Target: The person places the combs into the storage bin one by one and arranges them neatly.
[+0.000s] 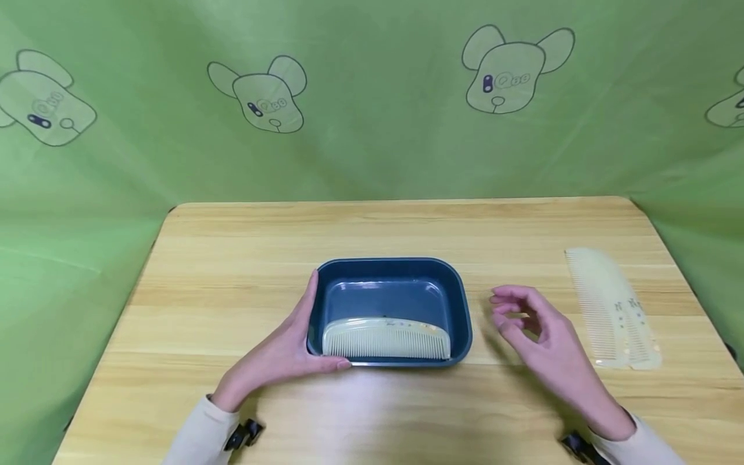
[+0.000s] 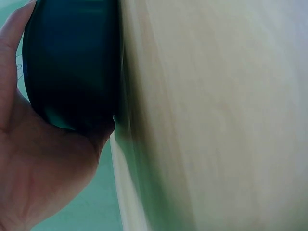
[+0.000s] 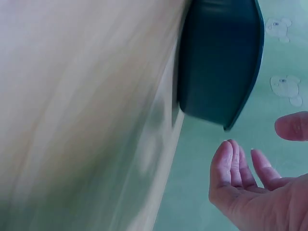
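Observation:
A dark blue rectangular tray point(image 1: 395, 261) sits mid-table with a pale yellow-green comb point(image 1: 386, 339) lying along its near wall, teeth toward me. My left hand point(image 1: 285, 352) rests against the tray's near-left corner, with straight fingers along the left wall and the thumb along the front. The left wrist view shows the tray point(image 2: 72, 62) nestled against that palm point(image 2: 38, 173). To the right of the tray my right hand point(image 1: 535, 329) hovers apart from it, fingers loosely curled and holding nothing. The right wrist view shows this hand point(image 3: 250, 187) near the tray point(image 3: 219, 57).
A second, larger pale comb point(image 1: 613, 310) lies on the wooden table point(image 1: 378, 226) at the right, near the edge. A green cloth with cartoon dog heads point(image 1: 511, 71) hangs behind and around the table.

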Demonstrator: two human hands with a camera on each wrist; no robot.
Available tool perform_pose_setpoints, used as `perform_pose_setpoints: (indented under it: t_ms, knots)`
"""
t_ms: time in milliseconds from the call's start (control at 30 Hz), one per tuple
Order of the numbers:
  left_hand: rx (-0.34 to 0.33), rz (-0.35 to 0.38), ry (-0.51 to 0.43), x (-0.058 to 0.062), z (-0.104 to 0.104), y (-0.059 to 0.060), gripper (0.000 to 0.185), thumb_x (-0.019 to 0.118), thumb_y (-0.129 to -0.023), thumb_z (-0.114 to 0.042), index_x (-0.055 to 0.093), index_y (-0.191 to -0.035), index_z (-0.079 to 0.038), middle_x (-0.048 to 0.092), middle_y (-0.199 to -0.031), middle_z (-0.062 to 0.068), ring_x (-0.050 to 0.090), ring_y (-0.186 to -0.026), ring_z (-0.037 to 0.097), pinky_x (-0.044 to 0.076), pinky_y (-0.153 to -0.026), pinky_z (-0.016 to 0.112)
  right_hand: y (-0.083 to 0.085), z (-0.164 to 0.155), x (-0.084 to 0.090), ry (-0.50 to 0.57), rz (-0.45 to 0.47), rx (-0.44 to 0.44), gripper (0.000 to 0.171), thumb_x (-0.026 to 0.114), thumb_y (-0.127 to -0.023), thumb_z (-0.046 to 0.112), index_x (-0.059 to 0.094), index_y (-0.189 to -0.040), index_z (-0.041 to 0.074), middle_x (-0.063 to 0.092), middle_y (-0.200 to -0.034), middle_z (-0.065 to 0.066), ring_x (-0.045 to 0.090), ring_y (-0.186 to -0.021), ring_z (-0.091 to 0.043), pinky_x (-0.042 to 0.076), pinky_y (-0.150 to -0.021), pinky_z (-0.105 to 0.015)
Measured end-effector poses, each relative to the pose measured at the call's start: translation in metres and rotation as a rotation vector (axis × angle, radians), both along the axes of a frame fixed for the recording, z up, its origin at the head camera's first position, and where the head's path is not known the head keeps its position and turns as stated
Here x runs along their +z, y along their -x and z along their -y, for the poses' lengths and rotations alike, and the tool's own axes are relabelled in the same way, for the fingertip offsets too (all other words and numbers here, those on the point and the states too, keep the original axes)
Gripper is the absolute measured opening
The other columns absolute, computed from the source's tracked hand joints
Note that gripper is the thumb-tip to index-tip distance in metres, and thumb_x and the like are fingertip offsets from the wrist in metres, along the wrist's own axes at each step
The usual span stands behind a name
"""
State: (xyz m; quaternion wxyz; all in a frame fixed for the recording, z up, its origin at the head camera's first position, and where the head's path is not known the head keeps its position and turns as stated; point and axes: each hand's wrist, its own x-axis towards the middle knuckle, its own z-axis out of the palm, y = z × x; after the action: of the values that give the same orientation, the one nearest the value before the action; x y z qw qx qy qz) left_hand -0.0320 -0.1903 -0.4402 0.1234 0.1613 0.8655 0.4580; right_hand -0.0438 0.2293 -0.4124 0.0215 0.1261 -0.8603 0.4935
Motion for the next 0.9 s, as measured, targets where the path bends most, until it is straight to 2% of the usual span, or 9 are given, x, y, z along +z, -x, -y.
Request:
perform_pose_setpoints:
  t_ms: [167,433,733,900]
  knots:
    - [-0.002,-0.002,0.001,0.000,0.001,0.000,0.151,0.097,-0.081,-0.054,-0.020,-0.173,-0.031,-0.008,-0.180,0.008,0.008,-0.164,0.032,0.020,-0.128,0.058,0.001,-0.018,0.001,-0.046,0.019,-0.063,0.047,0.072,-0.104,0.002,0.057,-0.149,0.001,0.066,-0.133,-0.014,0.062,-0.110,-0.007,0.047,-0.095,-0.009]
    - [0.002,-0.002,0.011,0.003,0.001,0.000,0.150,0.096,-0.080,-0.057,-0.020,-0.173,-0.031,-0.009,-0.180,0.008,0.007,-0.164,0.032,0.019,-0.128,0.058,0.003,-0.047,0.001,-0.098,0.030,-0.153,0.049,0.073,-0.105,0.008,0.056,-0.151,0.003,0.066,-0.133,0.001,0.061,-0.112,-0.004,0.045,-0.093,-0.006]
    - [0.004,-0.002,0.017,0.002,0.001,-0.001,0.150,0.096,-0.081,-0.056,-0.019,-0.173,-0.031,-0.007,-0.180,0.008,0.008,-0.164,0.032,0.021,-0.128,0.058,0.001,-0.070,-0.003,-0.157,0.028,-0.151,0.052,0.071,-0.107,0.011,0.050,-0.153,-0.004,0.060,-0.134,0.002,0.055,-0.113,0.006,0.043,-0.090,-0.003]
    - [0.001,0.000,0.013,0.000,0.001,0.000,0.149,0.096,-0.081,-0.056,-0.018,-0.173,-0.031,-0.006,-0.181,0.008,0.009,-0.164,0.032,0.022,-0.128,0.057,-0.001,-0.081,-0.004,-0.179,0.056,-0.190,0.055,0.072,-0.108,0.015,0.049,-0.154,-0.003,0.058,-0.132,0.007,0.052,-0.114,0.007,0.041,-0.087,-0.001]
